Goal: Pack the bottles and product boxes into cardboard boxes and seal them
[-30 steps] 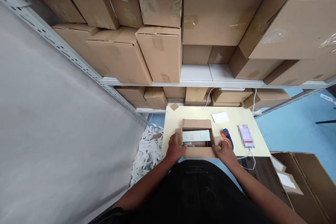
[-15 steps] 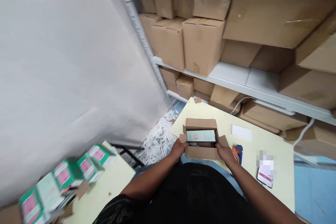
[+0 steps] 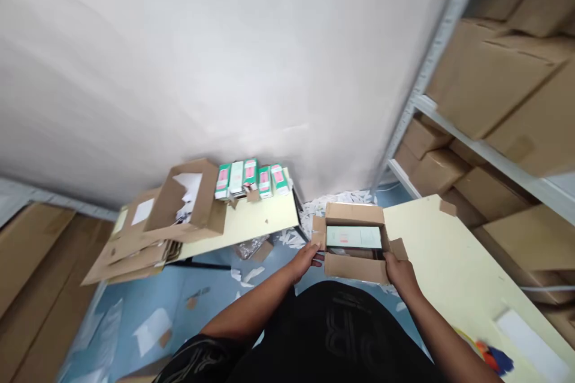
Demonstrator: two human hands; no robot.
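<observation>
In the head view, an open cardboard box (image 3: 356, 272) is held in front of my body with its flaps spread out. Inside it lies a pale green carton (image 3: 353, 237) with small pink print, along the far side; the nearer part of the inside is dark and hard to make out. My left hand (image 3: 306, 260) is closed at the box's left side, thumb by the left flap and other fingers lower down. At the right side, my right hand (image 3: 401, 274) grips the near right corner, below the right flap.
A cream table (image 3: 431, 239) stands to the right, with a tape dispenser-like orange and blue thing (image 3: 494, 359) on it. Another table (image 3: 242, 221) by the wall bears green-and-pink cartons (image 3: 264, 181), a larger cardboard box (image 3: 211, 197) and flattened cardboard (image 3: 126, 245). Paper shreds (image 3: 354, 197) litter the floor.
My view has swung left, bringing the wall table and its large box into sight. Both hands still hold the box, which has turned with me away from the right table.
</observation>
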